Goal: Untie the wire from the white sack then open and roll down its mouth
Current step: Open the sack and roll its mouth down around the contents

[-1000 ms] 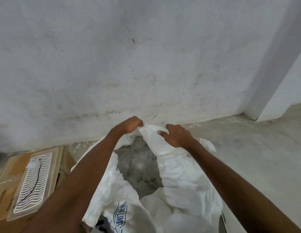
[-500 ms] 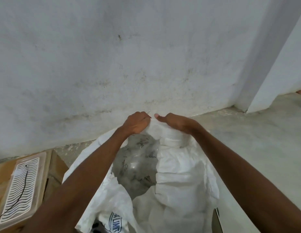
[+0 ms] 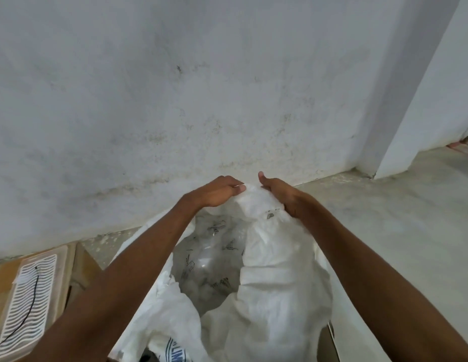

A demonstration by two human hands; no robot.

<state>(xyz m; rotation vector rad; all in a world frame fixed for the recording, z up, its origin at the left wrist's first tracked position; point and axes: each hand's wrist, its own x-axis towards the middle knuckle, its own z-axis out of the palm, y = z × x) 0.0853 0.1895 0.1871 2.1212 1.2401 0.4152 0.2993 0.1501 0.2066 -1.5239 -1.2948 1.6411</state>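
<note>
- Where the floor meets the wall at the far left, a cardboard box (image 3: 3, 288) lies flat, and on it rests a white ribbed panel (image 3: 26, 304) with a thin black wire (image 3: 31, 304) curving down across it.
- Just right of the box, the white sack (image 3: 279, 296) stands on the floor close to the wall, its mouth open and facing up.
- Inside the sack shows a clear plastic liner (image 3: 212, 262) with small dark printed marks; what it holds is too blurred to tell.
- Blue lettering (image 3: 175, 354) shows on the near lip of the sack, partly cut off by the bottom edge.
- Reaching over the mouth, the left hand (image 3: 214, 192) grips the far rim of the sack, fingers curled over the cloth and thumb pressed against it.
- Beside it, almost touching, the right hand (image 3: 279, 194) holds the same far rim, thumb raised and fingers apparently tucked behind a bunched fold.
- Between the 2 hands the cloth rises in a small peak.
- Behind everything stands a stained grey wall (image 3: 227, 87), with a lighter corner pillar (image 3: 436, 100) at the right.
- A pale concrete floor (image 3: 397, 218) stretches away at the right of the sack.
</note>
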